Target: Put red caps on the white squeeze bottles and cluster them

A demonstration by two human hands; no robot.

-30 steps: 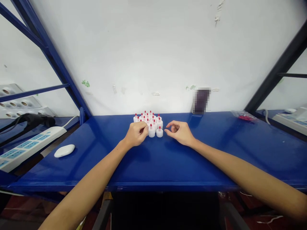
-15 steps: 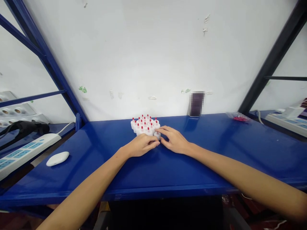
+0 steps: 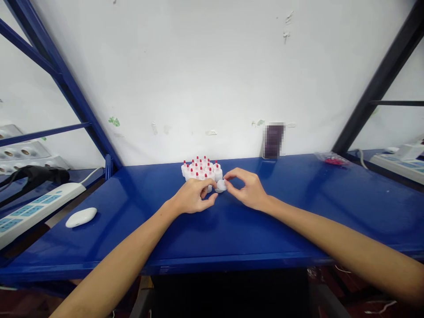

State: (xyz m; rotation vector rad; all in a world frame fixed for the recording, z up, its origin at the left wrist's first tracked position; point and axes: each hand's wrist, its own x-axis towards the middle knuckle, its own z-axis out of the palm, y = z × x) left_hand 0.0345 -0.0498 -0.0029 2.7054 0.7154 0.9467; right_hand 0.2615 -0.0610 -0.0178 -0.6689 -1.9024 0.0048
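Note:
Several small white bottles with red tips [image 3: 199, 170] stand packed together on the blue table [image 3: 185, 238]. At their front right is a white round piece [image 3: 221, 185], whose exact shape is too small to tell. My right hand [image 3: 244, 187] pinches that piece at its right side between thumb and index finger. My left hand [image 3: 198, 194] is just left of it, in front of the bottles, with thumb and fingers apart and nothing visible between them. Its fingers partly hide the front bottles.
A white oval case [image 3: 81, 217] lies at the left, near a white power strip [image 3: 29, 212]. A pixelated dark phone-like object [image 3: 273, 141] leans on the wall. A plastic bag with red pieces [image 3: 333, 159] lies at the back right.
My left thumb and fingers have spread apart. The right hand's fingertips have closed on the white piece, which shows more clearly now. The camera view has shifted slightly.

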